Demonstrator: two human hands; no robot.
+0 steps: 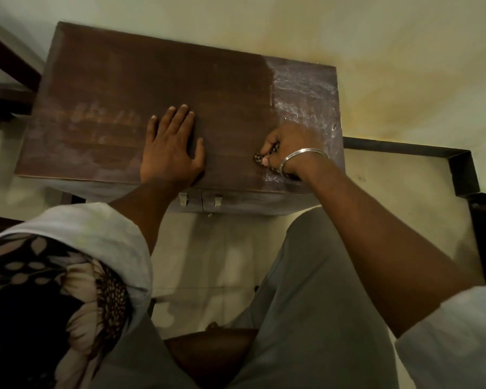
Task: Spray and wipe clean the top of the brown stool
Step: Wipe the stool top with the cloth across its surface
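The brown stool point(141, 80) stands against a pale wall, its flat top seen from above. My left hand point(171, 144) rests flat on the top near the front edge, fingers straight. My right hand point(285, 148) grips a small dark patterned cloth point(260, 158), bunched under the fingers, at the front right of the top. The right part of the top point(303, 91) looks whitish and streaked; the middle is darker brown. Faint pale smears show on the left part. No spray bottle is in view.
Two small metal handles point(199, 200) sit on the stool's front face. A dark baseboard point(404, 146) runs along the wall at right. Dark wooden furniture point(3, 77) stands at the left. My knees in grey trousers fill the foreground over a pale floor.
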